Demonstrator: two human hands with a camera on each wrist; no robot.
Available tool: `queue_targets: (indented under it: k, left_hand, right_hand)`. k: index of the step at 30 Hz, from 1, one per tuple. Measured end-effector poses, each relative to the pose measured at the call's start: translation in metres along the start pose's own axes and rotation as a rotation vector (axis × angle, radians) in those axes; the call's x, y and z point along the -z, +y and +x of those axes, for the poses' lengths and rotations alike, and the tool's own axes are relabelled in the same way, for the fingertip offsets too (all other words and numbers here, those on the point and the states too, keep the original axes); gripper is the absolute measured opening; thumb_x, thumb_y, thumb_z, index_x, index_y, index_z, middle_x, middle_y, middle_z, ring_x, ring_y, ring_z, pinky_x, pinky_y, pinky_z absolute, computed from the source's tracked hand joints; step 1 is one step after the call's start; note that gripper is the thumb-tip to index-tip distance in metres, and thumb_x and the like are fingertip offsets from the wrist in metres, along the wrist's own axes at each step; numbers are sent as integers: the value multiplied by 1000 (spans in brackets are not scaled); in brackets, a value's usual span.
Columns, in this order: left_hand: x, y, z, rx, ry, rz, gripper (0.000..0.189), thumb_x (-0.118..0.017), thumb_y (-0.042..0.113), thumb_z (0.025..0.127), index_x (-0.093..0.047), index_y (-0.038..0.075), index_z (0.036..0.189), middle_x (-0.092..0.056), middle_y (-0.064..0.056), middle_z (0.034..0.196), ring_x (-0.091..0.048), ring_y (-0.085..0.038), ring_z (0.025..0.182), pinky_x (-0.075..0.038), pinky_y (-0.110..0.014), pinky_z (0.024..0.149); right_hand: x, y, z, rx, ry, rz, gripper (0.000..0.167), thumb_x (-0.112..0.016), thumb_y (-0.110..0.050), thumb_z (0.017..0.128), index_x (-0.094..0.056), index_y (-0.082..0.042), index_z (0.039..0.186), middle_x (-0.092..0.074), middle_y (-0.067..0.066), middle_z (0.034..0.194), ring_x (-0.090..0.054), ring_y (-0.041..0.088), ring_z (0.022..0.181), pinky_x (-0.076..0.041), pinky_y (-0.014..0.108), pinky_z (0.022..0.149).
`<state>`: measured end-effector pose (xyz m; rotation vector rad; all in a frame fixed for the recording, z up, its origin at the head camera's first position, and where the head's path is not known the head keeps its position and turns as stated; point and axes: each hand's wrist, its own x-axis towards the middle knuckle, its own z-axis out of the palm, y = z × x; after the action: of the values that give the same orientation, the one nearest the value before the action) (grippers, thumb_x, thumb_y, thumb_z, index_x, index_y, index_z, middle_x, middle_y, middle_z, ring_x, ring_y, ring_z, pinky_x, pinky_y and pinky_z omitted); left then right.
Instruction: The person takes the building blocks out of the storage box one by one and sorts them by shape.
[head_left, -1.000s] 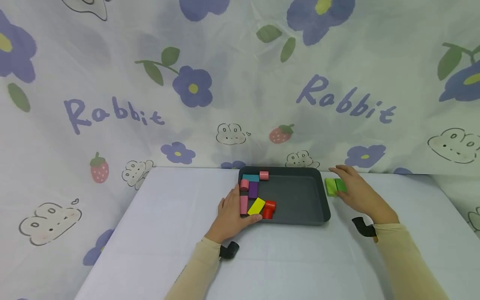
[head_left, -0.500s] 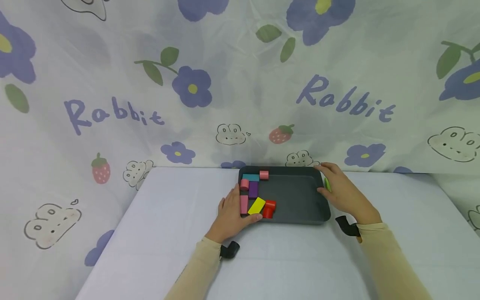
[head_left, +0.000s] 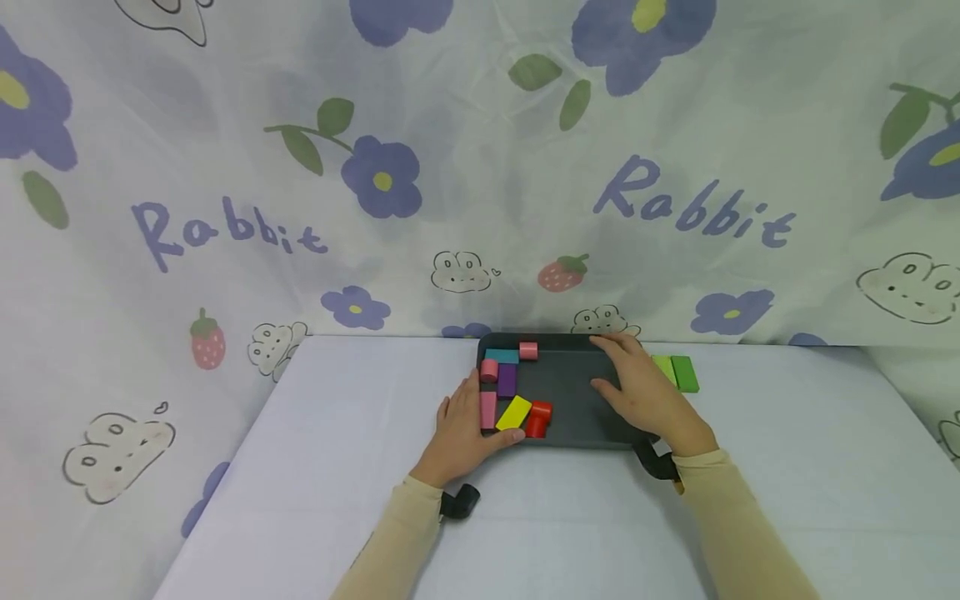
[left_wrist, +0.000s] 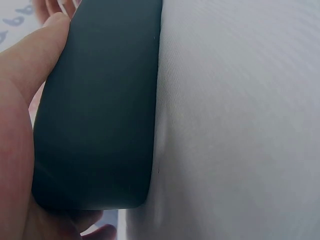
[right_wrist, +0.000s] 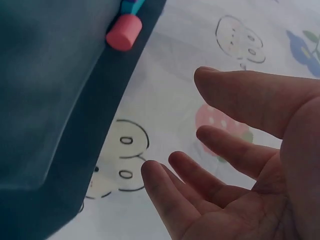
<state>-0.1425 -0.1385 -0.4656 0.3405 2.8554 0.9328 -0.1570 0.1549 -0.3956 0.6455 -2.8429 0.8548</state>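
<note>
1. At the left end of the tray, the left hand holds the near corner: thumb over the near rim, other fingers along the outer left wall.
2. Tray: on the desk, long axis left to right.
3. Contents, left part: pink block and purple block, both pointing near to far; teal block, lengthwise left to right; yellow block, diagonal, far end rightward; two red pieces; two pink cylinders.
4. Right hand: above the tray's right part, fingers spread, thumb well apart, holding nothing; contact with the tray cannot be determined.
5. Right of the tray: light green block beside green block, both long axes near to far.
</note>
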Motion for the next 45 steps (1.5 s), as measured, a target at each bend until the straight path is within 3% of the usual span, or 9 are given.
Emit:
queue_targets:
  k: [17,27,45]
  left_hand:
    - [2,3,4,-3,-7,1,120,-69,68,81,-5,6,162,-20,-16,165,-20,-37,150,-8,-63,119]
    - [1,1,3,-22,3,-4,120,-67,69,81,-6,5,162,-22,-16,165,-21,-37,149,-8,-64,118]
    - [2,-1,-1,-52,-5,-24,120,-67,69,83,-3,4,161,-21,-16,165,-22,-35,150,-7,-65,118]
  right_hand:
    - [-29,-28,23,-18,-13,32,63,-73,-15,93,-44,2,147,-43,25,147,-54,39,125,-47,53,103]
    - [-47,-42,32,-25,-23,63,58,-74,-19,93,-52,1,143,-43,20,150,-46,38,134,-41,54,108]
    - [-77,-49,45,-54,-135,78,62,-71,-28,96,-48,-4,148,-47,17,151,-45,34,138,-36,51,113]
